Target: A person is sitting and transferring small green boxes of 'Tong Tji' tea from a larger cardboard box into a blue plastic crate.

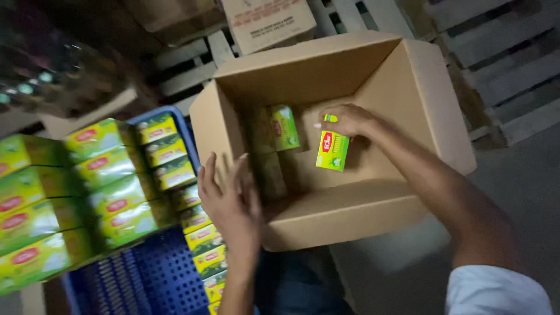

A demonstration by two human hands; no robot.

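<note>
Inside the mostly bare carton [420,93], right hand [350,119] grips a yellow-green box [332,150]; left hand [230,201] hovers spread, ungripping.

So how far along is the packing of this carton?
Early. A few small yellow-green boxes already stand along the far-left inside of the cardboard carton, most of which shows bare cardboard. In hand: the right hand lowers one more box inside, while the left hand is open at the carton's near edge. Left: rows of the same boxes wait in the blue crate.
</note>
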